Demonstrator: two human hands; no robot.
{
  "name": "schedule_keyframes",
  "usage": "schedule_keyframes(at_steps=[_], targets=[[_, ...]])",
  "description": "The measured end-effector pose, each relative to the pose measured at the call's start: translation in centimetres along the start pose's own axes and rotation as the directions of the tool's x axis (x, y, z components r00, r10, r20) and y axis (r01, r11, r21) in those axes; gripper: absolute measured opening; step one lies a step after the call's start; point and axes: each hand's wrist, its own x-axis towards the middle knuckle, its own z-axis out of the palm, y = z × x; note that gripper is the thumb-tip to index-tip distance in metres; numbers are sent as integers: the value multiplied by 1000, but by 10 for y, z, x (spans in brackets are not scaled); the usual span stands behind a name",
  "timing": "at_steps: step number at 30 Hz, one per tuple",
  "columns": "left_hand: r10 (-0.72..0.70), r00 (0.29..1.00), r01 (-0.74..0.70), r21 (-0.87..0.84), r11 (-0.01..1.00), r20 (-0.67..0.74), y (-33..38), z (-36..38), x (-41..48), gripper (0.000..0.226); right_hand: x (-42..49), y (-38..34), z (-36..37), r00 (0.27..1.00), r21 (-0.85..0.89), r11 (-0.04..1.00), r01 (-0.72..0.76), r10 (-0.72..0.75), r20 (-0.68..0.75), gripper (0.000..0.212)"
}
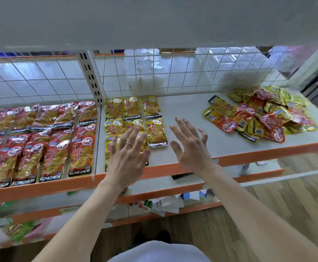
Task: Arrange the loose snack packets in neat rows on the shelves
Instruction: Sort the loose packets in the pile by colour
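Yellow snack packets lie in neat rows on the left part of the white shelf. My left hand hovers open over the front yellow packets, fingers spread, and hides part of them. My right hand is open too, over bare shelf just right of those rows, holding nothing. A loose heap of red and yellow packets lies at the shelf's right end, well apart from both hands. Red packets fill the neighbouring shelf on the left in rows.
A white wire grid backs the shelf, with clear plastic cups behind it. A slotted upright post divides the two bays. The orange shelf edge runs along the front. Lower shelves hold a dark flat object and small boxes.
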Motion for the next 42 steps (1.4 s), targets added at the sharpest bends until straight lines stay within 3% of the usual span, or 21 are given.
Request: schedule_keyframes(at_steps=[8,19,26,33,37,42], targets=[[217,976,-218,-76,973,-21,73,11,40,64,-49,42,-63,934,-8,946,-325,320,-157,62],[402,915,-396,-98,913,45,174,50,76,70,-103,126,-101,800,52,839,-542,533,-276,60],[389,918,-382,-92,920,83,266,87,118,72,-102,221,-132,805,111,839,-532,542,-242,57],[403,909,-404,-21,915,103,342,123,183,75,-62,323,-180,762,180,793,-583,610,-218,54],[297,944,-311,85,947,145,378,144,213,71,-45,371,-192,724,306,726,-616,675,-141,49],[171,962,-214,197,957,213,406,156,231,70,-18,408,-198,655,255,646,-720,753,-58,66]])
